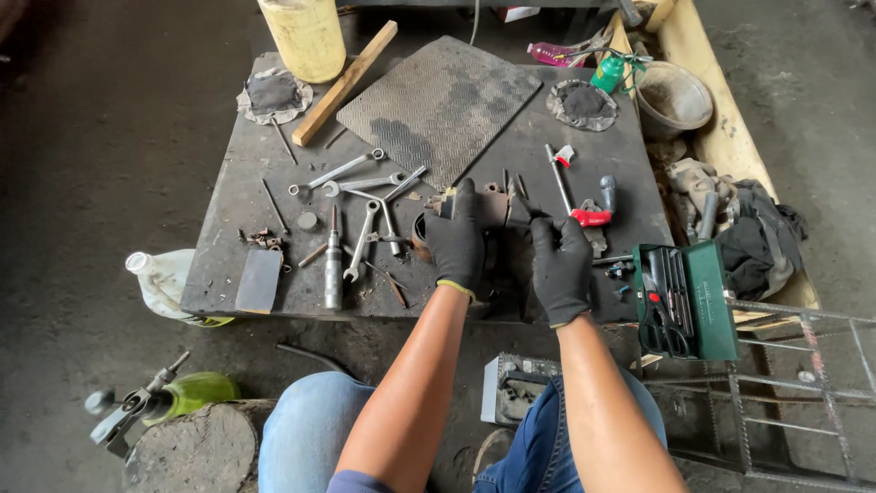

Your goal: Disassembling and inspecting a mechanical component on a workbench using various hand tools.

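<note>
Both hands wear dark work gloves and meet over the middle of a low, grimy metal worktable [237,196]. The left hand [454,243] is clenched around the left end of a rusty metal part [488,206], its fingers wrapped over the top, while the right hand [560,265] grasps the right end of the same part — thumb and fingers pinching it from the near side. The part sits just above the tabletop near its centre, at the near edge of a diamond-pattern metal plate [443,100] that lies tilted across the far half of the table. To the left of the hands, several wrenches [360,187] lie fanned out, with a silver screwdriver-like tool [333,265] and a small flat grey block [258,280] nearer the left edge. Just right of the hands rests a red-handled tool [591,216], and further right, at the table's near right corner, an open green tool case [686,299] holds small tools. At the far left stand a yellow cylindrical container [306,36] and a wooden stick [345,82] — the stick lies slantwise beside the plate. A white plastic jug [160,278] sits on the floor off the table's left side.
</note>
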